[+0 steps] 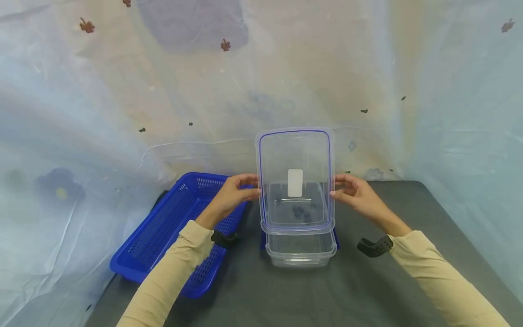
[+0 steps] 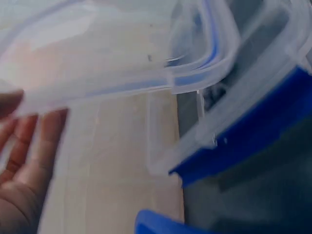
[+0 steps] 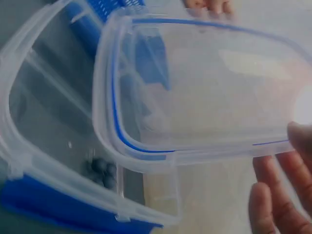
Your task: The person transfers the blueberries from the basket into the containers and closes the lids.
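A clear plastic lid (image 1: 296,159) with a blue seal line and a white label is tilted upright, facing the head camera. My left hand (image 1: 234,196) pinches its left edge, thumb in front and fingers behind. Its right edge is pinched by my right hand (image 1: 356,196) in the same way. Below and behind the lid, a clear food container (image 1: 301,261) stands uncovered on the table. Several small dark round pieces (image 3: 103,171) lie inside; their kind is unclear. Blue parts (image 3: 58,204) show along the container's sides below its rim.
A blue perforated plastic basket (image 1: 147,240) stands at an angle left of the container, partly behind my left forearm. The dark grey table (image 1: 392,290) extends to the right. A pale patterned sheet (image 1: 310,81) hangs behind and at both sides.
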A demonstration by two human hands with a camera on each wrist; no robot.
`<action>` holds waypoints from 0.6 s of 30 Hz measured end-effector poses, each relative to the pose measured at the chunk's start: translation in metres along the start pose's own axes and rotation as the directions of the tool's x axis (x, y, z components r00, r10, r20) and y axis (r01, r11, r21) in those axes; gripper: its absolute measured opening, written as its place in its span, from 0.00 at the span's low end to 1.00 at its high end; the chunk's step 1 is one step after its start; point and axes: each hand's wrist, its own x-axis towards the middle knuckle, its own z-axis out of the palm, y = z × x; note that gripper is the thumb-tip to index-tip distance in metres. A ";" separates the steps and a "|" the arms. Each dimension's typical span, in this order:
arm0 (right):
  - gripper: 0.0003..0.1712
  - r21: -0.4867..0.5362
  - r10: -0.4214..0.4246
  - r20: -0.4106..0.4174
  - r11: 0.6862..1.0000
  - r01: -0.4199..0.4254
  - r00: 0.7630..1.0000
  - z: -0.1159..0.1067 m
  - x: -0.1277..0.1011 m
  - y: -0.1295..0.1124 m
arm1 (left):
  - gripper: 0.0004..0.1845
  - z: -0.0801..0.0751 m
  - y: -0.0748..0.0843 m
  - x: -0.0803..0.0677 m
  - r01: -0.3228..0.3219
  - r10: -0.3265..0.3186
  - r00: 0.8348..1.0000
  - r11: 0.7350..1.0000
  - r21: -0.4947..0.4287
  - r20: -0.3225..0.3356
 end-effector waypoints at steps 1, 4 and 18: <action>0.22 -0.023 -0.039 -0.014 0.999 0.039 0.999 0.000 0.000 -0.001 | 0.20 -0.001 0.001 0.000 -0.033 0.033 0.999 0.999 0.042 0.002; 0.18 -0.114 -0.138 -0.053 0.985 0.131 0.989 0.001 0.000 -0.004 | 0.18 -0.005 0.004 -0.003 -0.150 0.148 0.989 0.976 0.160 0.026; 0.32 -0.610 -0.647 0.057 0.580 0.540 0.760 0.001 0.000 0.011 | 0.24 -0.014 0.001 0.001 -0.777 0.648 0.605 0.356 0.519 0.463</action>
